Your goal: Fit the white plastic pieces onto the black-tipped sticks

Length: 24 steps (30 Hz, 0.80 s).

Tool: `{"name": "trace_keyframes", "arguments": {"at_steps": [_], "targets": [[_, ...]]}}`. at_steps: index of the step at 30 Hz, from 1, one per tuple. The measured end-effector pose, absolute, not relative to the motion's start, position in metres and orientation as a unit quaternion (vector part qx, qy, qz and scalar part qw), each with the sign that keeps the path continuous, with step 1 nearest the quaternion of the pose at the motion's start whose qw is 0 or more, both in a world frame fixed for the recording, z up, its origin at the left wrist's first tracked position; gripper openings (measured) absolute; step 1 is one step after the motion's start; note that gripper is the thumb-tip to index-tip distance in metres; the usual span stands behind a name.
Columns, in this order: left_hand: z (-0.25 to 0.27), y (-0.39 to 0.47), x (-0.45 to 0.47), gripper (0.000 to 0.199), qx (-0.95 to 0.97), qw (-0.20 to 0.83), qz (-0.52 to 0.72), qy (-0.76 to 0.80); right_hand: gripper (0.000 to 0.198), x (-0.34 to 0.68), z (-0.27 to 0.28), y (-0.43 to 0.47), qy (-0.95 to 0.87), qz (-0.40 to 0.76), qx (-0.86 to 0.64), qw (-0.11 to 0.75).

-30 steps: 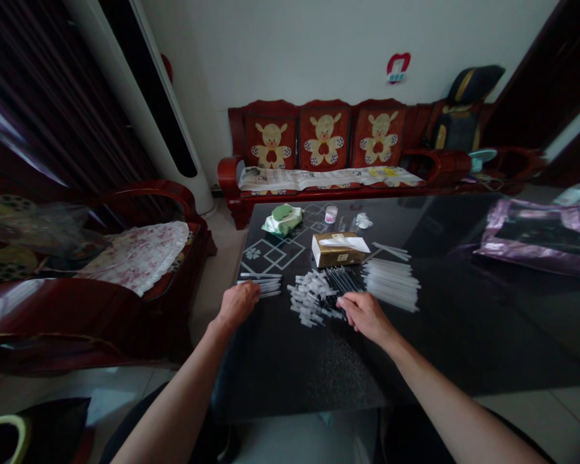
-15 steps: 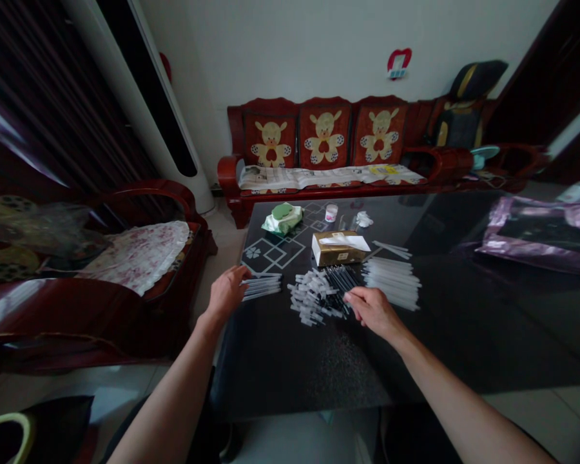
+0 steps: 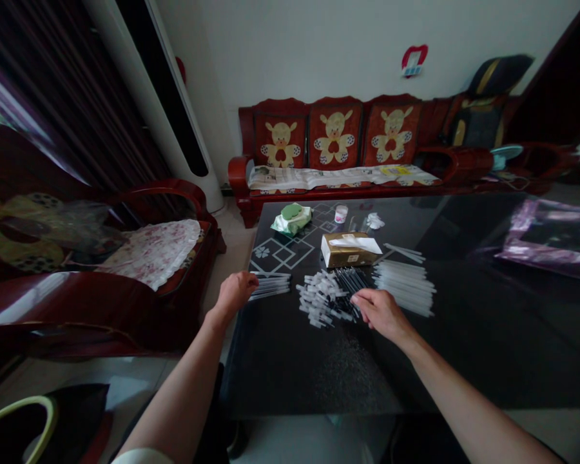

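Observation:
My left hand (image 3: 236,295) is at the table's left edge, its fingers closed at the near-left ends of a row of clear pens (image 3: 273,285). The fingertips appear to pinch the end of one pen. My right hand (image 3: 381,312) pinches at the lower ends of thin dark pen refills (image 3: 352,280); its fingers partly hide what is between them. Between the hands lies a heap of whitish translucent pen caps (image 3: 318,295). Right of the refills is a spread stack of translucent pen barrels (image 3: 405,285).
Behind the pen parts stands a gold tissue box (image 3: 350,250). Farther back are a green wipes packet (image 3: 291,220), a small white cup (image 3: 341,214) and crumpled tissue (image 3: 375,221). A purple-edged bag (image 3: 526,235) lies on the right of the black table (image 3: 299,380).
The camera view has turned slightly left, so the scene appears farther right. Both hands stay at nearly the same places beside the pens and refills.

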<state>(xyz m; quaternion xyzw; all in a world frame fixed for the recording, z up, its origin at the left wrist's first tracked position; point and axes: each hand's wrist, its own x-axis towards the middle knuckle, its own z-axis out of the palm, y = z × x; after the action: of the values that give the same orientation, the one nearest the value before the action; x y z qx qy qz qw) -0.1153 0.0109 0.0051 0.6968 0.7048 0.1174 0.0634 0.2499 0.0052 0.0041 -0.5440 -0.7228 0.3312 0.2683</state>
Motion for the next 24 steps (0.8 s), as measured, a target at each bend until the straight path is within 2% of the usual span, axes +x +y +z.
{"name": "trace_keyframes", "arguments": {"at_steps": [9, 12, 18, 21, 24], "targets": [[-0.006, 0.015, -0.094, 0.014, 0.727, 0.035, 0.052, 0.684, 0.032, 0.269, 0.01, 0.011, -0.699, 0.294, -0.577, 0.302], [-0.007, 0.016, -0.092, 0.011, 0.728, 0.039, 0.044, 0.684, 0.029, 0.271, 0.008, 0.011, -0.711, 0.287, -0.574, 0.288], [-0.006, 0.017, -0.092, 0.008, 0.74, 0.029, 0.042, 0.67, 0.014, 0.254, -0.006, 0.004, -0.803, 0.172, -0.543, 0.178], [0.003, 0.012, -0.092, 0.009, 0.745, 0.022, 0.119, 0.656, 0.014, 0.243, -0.013, -0.001, -0.821, 0.125, -0.546, 0.106], [0.014, 0.007, -0.087, 0.013, 0.73, 0.081, 0.223, 0.641, 0.015, 0.236, -0.017, -0.003, -0.83, 0.106, -0.544, 0.06]]}}
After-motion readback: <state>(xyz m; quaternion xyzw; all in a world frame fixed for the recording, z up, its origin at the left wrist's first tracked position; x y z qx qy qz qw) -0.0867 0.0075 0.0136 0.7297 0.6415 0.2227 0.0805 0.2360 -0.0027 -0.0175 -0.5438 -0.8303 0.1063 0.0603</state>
